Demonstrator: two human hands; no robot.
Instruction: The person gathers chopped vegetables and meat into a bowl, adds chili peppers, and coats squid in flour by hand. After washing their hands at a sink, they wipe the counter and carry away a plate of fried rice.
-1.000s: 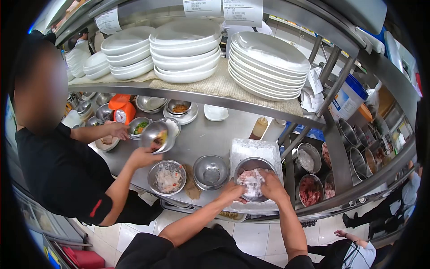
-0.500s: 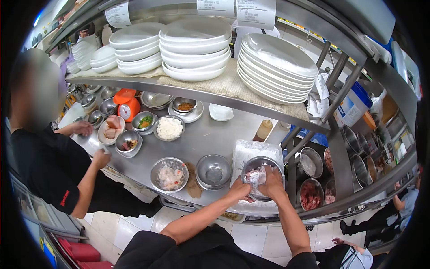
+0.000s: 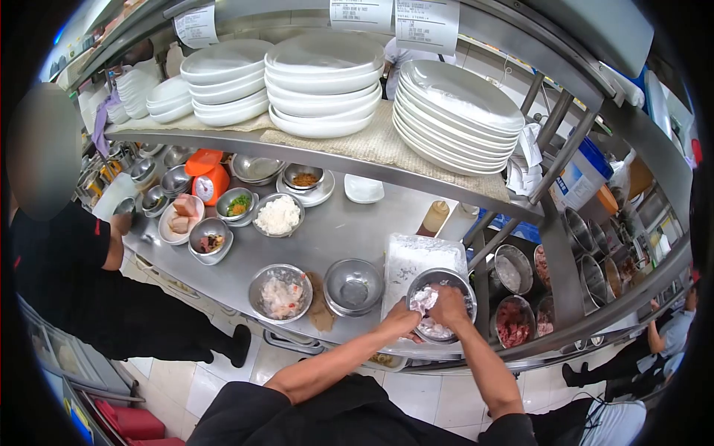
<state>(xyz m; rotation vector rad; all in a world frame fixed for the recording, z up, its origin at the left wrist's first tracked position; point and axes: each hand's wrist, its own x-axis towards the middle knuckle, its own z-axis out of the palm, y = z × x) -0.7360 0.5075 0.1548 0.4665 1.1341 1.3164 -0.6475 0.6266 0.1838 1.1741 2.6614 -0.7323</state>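
Both hands are at a steel bowl point(image 3: 467, 286) over a tray dusted with white powder point(image 3: 416, 253). My left hand point(image 3: 400, 320) is closed on the bowl's left rim. Inside the bowl, the fingers of my right hand point(image 3: 449, 308) are bent into powder-coated pieces point(image 3: 425, 299); its fingertips are partly hidden. To the left stand an empty steel bowl point(image 3: 354, 287) and, past a brown cloth point(image 3: 321, 305), a bowl of pale pieces with bits of red point(image 3: 281, 296).
A steel shelf point(image 3: 342, 160) with stacked white plates point(image 3: 324, 82) crosses above the counter. A co-worker point(image 3: 67, 275) stands at the left, near small bowls and an orange scale point(image 3: 208, 177). Bowls of red meat point(image 3: 515, 321) are at the right.
My right hand has moved from the bowl's right side into its contents. The co-worker has shifted left, away from the bowls.
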